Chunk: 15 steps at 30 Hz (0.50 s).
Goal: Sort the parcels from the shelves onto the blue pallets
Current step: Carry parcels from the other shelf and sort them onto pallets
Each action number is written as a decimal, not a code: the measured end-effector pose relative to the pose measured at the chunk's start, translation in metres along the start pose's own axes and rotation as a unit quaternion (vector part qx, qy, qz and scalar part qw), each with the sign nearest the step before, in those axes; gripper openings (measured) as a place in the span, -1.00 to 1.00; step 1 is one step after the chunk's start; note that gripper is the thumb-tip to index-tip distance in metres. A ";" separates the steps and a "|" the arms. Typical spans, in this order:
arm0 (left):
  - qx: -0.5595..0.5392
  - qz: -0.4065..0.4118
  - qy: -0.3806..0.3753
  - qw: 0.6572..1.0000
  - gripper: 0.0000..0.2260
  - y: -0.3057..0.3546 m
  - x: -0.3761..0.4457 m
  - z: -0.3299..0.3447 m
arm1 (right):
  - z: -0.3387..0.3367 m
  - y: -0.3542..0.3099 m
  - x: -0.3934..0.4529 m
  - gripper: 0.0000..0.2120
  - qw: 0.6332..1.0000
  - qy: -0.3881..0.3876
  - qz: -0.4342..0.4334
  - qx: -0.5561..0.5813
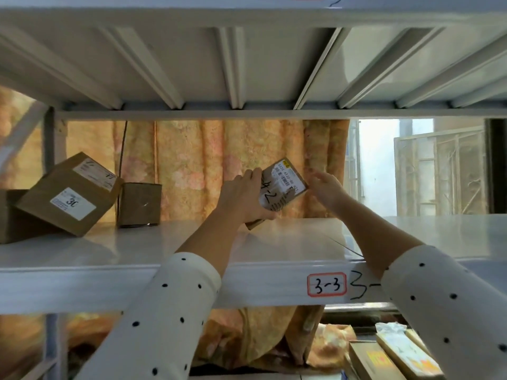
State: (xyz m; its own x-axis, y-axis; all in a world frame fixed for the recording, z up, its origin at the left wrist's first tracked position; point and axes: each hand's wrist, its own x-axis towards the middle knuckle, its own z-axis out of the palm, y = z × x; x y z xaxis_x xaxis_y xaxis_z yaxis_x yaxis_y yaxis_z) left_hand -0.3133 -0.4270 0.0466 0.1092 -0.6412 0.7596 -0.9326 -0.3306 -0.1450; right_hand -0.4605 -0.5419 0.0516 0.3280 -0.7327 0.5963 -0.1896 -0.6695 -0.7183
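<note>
1. Dotted white sleeves [170, 319] fill the foreground, both arms reaching over the front lip of the shelf [192, 272] marked "3-3".
2. Left hand [242, 198] grips a small flat parcel [284, 185], fingers wrapped round its left edge and lower corner, holding it tilted and lifted above the shelf surface, near the back by the patterned curtain [208, 165].
3. Right hand [326, 189] is open, fingers spread, just beside the parcel's right edge; whether it touches the cardboard I cannot tell.
4. Further left on the same shelf sit a larger box [68, 198], tipped and leaning against a darker carton, and a small brown box [140, 204] standing beside it. No blue pallet is in view.
5. Risk, as I judge it: the parcel hangs from a one-sided grip, so it could pivot and slip out before the right hand closes on it.
6. Drawing the arms back low could catch a parcel corner on the shelf lip, and the tipped box looks ready to slide if the shelf is jolted.
</note>
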 end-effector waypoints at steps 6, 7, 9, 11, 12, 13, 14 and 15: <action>-0.046 -0.024 0.040 0.998 -0.19 -0.002 -0.010 -0.011 | -0.020 -0.012 -0.030 -0.70 0.968 0.079 -0.024 -0.238; -0.064 -0.025 0.047 0.997 -0.20 0.000 -0.012 -0.012 | -0.027 -0.013 -0.034 -0.70 0.960 0.088 -0.027 -0.264; -0.099 -0.019 0.053 0.994 -0.20 0.008 -0.016 -0.015 | -0.040 -0.015 -0.046 -0.70 0.940 0.106 -0.022 -0.325; -0.116 0.005 0.050 0.992 -0.18 0.017 -0.021 -0.020 | -0.050 -0.015 -0.058 -0.71 0.921 0.128 -0.007 -0.367; -0.120 0.017 0.053 0.991 -0.17 0.022 -0.024 -0.024 | -0.053 -0.015 -0.065 -0.70 0.914 0.139 0.000 -0.380; -0.128 0.025 0.056 0.990 -0.16 0.027 -0.027 -0.028 | -0.056 -0.015 -0.072 -0.70 0.908 0.149 0.006 -0.392; -0.140 0.030 0.058 0.988 -0.14 0.033 -0.031 -0.033 | -0.059 -0.016 -0.080 -0.69 0.903 0.155 0.014 -0.401; -0.154 0.034 0.059 0.986 -0.12 0.039 -0.034 -0.039 | -0.061 -0.017 -0.089 -0.69 0.898 0.158 0.022 -0.409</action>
State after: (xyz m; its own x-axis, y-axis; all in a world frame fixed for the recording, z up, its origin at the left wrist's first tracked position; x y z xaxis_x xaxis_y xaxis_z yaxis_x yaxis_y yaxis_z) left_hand -0.3664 -0.3910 0.0396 0.0190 -0.5639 0.8256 -0.9985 -0.0524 -0.0127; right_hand -0.5433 -0.4728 0.0325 0.0489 -0.6721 0.7389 -0.8556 -0.4099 -0.3162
